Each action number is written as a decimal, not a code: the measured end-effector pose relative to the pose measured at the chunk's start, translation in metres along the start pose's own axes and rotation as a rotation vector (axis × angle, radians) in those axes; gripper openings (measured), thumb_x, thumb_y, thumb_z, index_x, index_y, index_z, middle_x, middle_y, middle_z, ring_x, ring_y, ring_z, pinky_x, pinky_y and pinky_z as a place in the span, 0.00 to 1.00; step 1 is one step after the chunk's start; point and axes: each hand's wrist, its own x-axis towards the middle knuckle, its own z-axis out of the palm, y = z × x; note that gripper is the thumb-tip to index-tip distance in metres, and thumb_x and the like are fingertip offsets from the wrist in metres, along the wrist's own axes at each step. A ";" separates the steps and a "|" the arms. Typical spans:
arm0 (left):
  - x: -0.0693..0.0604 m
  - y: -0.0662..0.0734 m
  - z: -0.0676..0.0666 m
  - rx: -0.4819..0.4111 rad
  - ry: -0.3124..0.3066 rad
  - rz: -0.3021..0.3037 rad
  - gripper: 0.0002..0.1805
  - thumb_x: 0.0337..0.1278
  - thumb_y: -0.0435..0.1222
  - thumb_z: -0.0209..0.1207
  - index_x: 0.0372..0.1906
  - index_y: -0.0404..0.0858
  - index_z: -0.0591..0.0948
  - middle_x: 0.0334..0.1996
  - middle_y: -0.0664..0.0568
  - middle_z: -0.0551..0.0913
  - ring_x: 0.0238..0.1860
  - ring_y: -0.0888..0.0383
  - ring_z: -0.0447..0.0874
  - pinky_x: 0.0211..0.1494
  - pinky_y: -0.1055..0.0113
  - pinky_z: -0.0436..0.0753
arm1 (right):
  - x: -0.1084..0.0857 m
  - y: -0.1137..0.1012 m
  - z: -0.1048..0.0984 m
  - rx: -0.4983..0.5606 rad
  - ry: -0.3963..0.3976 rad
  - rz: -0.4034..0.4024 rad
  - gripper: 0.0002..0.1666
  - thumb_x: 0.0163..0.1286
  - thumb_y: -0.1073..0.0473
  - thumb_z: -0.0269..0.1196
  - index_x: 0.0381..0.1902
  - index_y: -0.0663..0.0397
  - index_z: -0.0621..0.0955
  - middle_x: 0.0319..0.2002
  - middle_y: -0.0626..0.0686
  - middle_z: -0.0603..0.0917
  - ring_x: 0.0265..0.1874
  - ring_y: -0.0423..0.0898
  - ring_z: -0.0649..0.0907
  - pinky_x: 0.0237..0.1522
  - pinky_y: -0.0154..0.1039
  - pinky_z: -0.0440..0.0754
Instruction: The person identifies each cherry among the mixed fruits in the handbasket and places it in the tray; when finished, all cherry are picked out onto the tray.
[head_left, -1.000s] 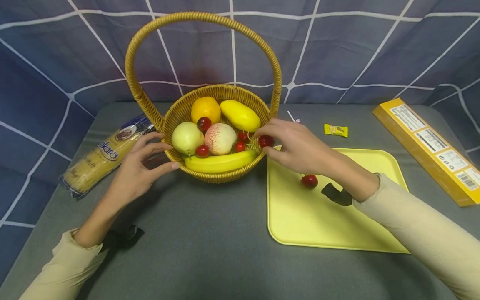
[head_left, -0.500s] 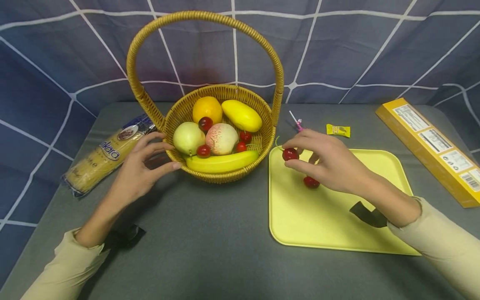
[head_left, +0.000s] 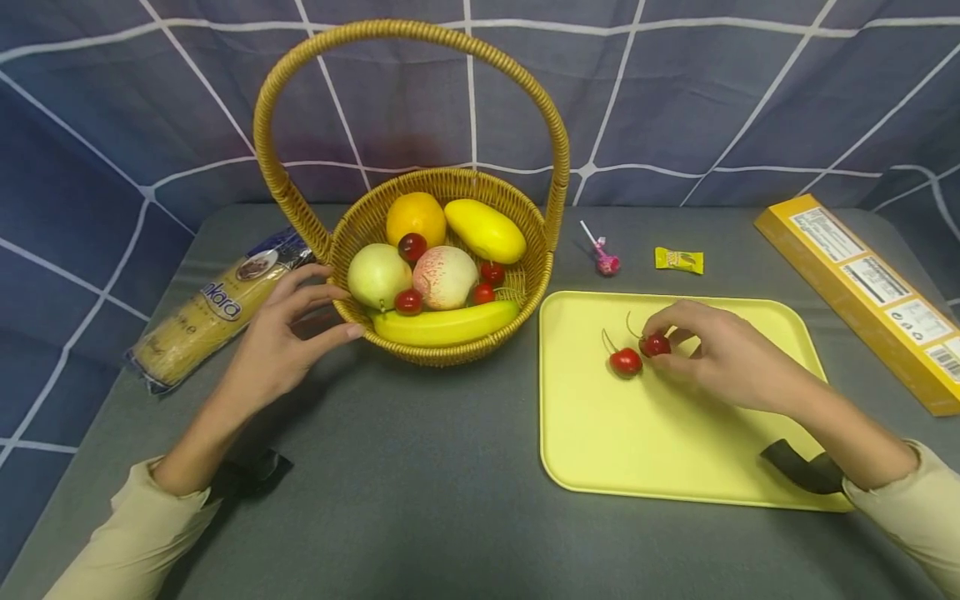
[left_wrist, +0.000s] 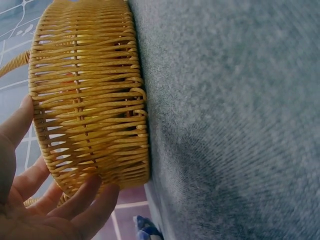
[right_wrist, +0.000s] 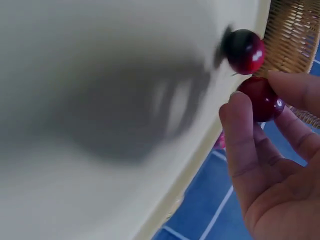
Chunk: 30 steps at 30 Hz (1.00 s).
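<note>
My right hand (head_left: 723,354) pinches a dark red cherry (right_wrist: 261,99) between thumb and fingertips, low over the yellow tray (head_left: 600,450). Just left of it, a second cherry (head_left: 626,362) with a thin stem lies on that tray. A wicker basket (left_wrist: 90,100) with a tall handle stands on the table, holding a peach (head_left: 445,277), a banana (head_left: 446,323), an orange (head_left: 416,219), a yellow mango-like fruit (head_left: 485,231), a pale green round fruit (head_left: 379,277) and several cherries. At the basket's left side, my left hand (head_left: 288,333) rests spread fingers against the outer wall and rim.
Behind the left hand lies a bag of pasta (head_left: 217,308). Beyond the tray are a pink lollipop (head_left: 606,262) and a small yellow wrapped candy (head_left: 679,260). A long orange box (head_left: 862,292) lies at the right. Blue checked cloth (head_left: 675,92) hangs behind the table.
My right hand has moved from the basket's right rim rightward and down over the tray, carrying the cherry. The lollipop has come into full view. My left hand stays at the basket.
</note>
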 end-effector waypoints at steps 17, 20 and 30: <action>0.000 0.000 0.000 -0.009 -0.008 0.013 0.20 0.55 0.31 0.70 0.53 0.28 0.80 0.67 0.45 0.65 0.59 0.43 0.73 0.60 0.55 0.80 | -0.012 0.017 0.001 -0.110 -0.060 0.048 0.17 0.53 0.65 0.76 0.40 0.48 0.84 0.33 0.40 0.81 0.29 0.38 0.78 0.28 0.34 0.77; 0.000 0.001 0.000 -0.009 -0.008 0.009 0.20 0.55 0.31 0.70 0.53 0.28 0.80 0.67 0.45 0.65 0.59 0.43 0.73 0.59 0.53 0.79 | -0.013 0.017 0.003 -0.107 -0.031 0.027 0.18 0.51 0.65 0.77 0.40 0.48 0.85 0.31 0.39 0.79 0.29 0.38 0.77 0.27 0.33 0.76; 0.000 0.001 0.000 -0.007 -0.009 0.014 0.20 0.56 0.31 0.69 0.53 0.28 0.80 0.67 0.45 0.65 0.60 0.42 0.73 0.60 0.54 0.79 | -0.010 0.008 0.002 -0.078 0.031 0.025 0.17 0.56 0.60 0.76 0.44 0.50 0.85 0.33 0.40 0.80 0.31 0.39 0.78 0.26 0.33 0.76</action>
